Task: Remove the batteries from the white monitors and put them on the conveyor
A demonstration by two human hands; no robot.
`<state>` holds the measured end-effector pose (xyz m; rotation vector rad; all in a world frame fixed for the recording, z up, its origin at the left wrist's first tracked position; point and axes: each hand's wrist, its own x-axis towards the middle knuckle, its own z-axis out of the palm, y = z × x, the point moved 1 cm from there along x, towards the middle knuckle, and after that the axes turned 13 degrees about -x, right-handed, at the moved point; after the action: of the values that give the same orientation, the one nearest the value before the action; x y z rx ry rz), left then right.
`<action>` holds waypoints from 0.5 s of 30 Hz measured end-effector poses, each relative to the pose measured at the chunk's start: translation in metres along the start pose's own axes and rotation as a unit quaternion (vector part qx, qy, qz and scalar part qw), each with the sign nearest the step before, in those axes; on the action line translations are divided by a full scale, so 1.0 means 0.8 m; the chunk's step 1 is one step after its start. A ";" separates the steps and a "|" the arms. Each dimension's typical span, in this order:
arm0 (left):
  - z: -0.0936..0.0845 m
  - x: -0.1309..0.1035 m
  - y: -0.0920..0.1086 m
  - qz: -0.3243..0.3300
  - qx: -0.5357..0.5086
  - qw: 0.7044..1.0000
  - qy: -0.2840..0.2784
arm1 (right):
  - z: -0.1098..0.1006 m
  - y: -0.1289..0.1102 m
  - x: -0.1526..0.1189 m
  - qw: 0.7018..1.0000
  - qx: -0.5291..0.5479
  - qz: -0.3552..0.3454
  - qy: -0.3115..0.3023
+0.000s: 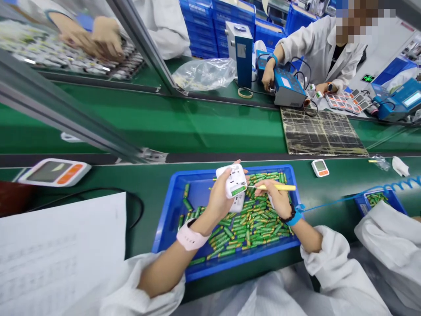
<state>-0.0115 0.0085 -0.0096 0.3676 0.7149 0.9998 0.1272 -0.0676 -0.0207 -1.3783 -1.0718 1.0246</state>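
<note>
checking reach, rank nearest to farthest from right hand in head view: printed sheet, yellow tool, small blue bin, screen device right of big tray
1. Yellow tool: in the right hand
2. Screen device: ahead, right
3. Small blue bin: farther right
4. Printed sheet: far left

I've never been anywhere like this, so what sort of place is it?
Probably an electronics assembly workshop: green cylindrical batteries lie in a blue tray, a white-coated person works opposite, and blue crates stand stacked beyond.
</note>
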 end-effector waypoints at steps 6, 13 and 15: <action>0.005 -0.006 -0.001 -0.010 -0.018 1.000 -0.021 | 0.003 -0.003 -0.001 1.000 0.001 0.009 -0.002; -0.002 -0.008 -0.018 0.037 0.055 0.998 -0.015 | 0.005 0.003 0.002 0.978 0.187 0.097 0.007; -0.004 -0.004 -0.021 0.080 0.089 0.993 -0.013 | -0.004 -0.001 -0.001 0.988 0.136 0.065 0.018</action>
<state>-0.0043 -0.0033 -0.0205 0.6012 0.7616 1.0830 0.1300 -0.0689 -0.0195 -1.2500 -0.7905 1.1889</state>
